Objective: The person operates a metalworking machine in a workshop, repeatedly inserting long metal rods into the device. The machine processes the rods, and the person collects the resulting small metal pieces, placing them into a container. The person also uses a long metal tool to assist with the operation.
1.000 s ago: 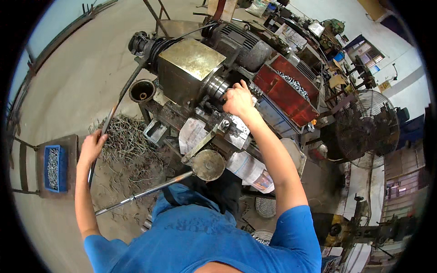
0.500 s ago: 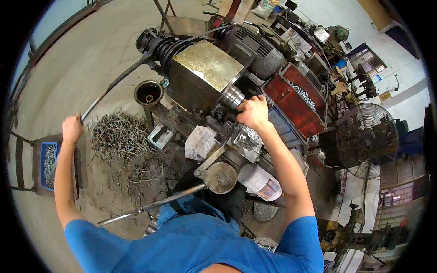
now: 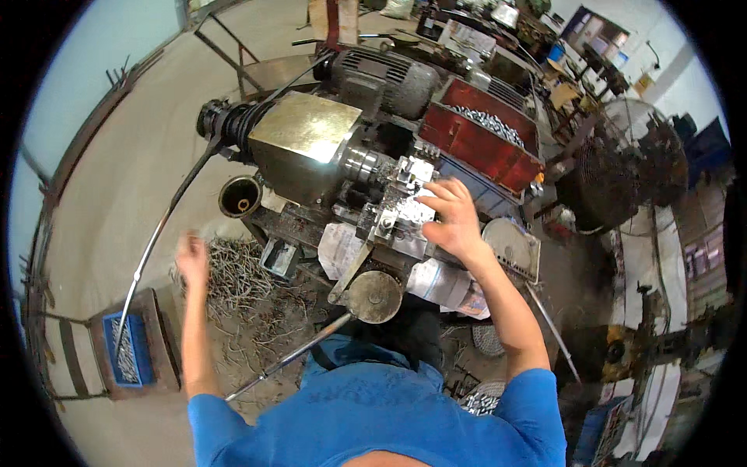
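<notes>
My left hand (image 3: pixel 193 258) is in mid-air above a heap of thin metal scraps (image 3: pixel 233 272), apart from the long lever; motion blurs its fingers. That long metal lever (image 3: pixel 159 226) slopes from the pulley end of a greasy lathe-like machine (image 3: pixel 299 159) down to the left. My right hand (image 3: pixel 454 222) hovers at the right edge of a shiny metal tool block (image 3: pixel 408 206), fingers apart, with nothing visible in it. Left of the block is the round steel spindle nose (image 3: pixel 362 165). A second lever (image 3: pixel 303 350), with a round disc (image 3: pixel 375 296) at its pivot, lies before my body.
Beyond my right hand stands a red metal bin (image 3: pixel 475 144) of small metal parts. A blue crate (image 3: pixel 132 350) of parts sits at far left. Nearby are an open cylindrical pot (image 3: pixel 240 196), a motor (image 3: pixel 381 82), a caged fan (image 3: pixel 615 163) and a pale container (image 3: pixel 510 245).
My left hand has let go of the long lever and moved right and downward. The right hand has left the spindle nose for the tool block, which now sits nearer the spindle. The view has shifted.
</notes>
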Available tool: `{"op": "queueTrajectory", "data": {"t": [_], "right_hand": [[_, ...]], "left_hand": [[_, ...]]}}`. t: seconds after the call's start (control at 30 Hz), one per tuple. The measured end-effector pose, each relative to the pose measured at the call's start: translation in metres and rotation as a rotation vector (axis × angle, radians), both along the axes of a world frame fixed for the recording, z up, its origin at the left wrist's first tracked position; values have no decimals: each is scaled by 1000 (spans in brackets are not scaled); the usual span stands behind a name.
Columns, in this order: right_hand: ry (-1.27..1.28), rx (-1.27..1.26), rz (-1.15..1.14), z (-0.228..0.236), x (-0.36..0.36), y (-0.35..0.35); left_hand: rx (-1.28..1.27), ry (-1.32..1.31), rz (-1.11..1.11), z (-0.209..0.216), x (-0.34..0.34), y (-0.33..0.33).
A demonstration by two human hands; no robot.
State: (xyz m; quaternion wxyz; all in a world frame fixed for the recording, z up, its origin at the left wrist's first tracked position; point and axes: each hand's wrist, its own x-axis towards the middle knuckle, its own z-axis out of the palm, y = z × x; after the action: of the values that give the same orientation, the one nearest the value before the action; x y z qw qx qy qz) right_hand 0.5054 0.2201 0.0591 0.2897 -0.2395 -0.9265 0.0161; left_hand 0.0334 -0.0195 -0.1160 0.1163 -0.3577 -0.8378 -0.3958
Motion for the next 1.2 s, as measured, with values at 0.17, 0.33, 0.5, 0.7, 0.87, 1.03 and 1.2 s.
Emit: {"op": "queueTrajectory", "data": {"t": [0.17, 0.33, 0.5, 0.7, 0.87, 1.03, 1.2], "right_hand": [[-20, -203, -367, -24, 120, -45], [-27, -279, -669, -70, 236, -84], [-136, -345, -1055, -101, 339, -88], [-350, -476, -1478, -148, 437, -107], [-422, -365, -1554, -172, 432, -144], [-361, -406, -1519, -170, 371, -218], [-33, -703, -1508, -157, 274, -258]], "left_hand": [[-583, -251, -361, -121, 76, 60], [-1021, 327, -569, -123, 71, 88], [-1073, 454, -550, -127, 59, 87], [-1087, 477, -558, -97, 49, 92], [-893, 163, -354, -90, 54, 75], [-839, -49, -190, -91, 40, 25], [-987, -452, -264, -152, -35, -59]]}}
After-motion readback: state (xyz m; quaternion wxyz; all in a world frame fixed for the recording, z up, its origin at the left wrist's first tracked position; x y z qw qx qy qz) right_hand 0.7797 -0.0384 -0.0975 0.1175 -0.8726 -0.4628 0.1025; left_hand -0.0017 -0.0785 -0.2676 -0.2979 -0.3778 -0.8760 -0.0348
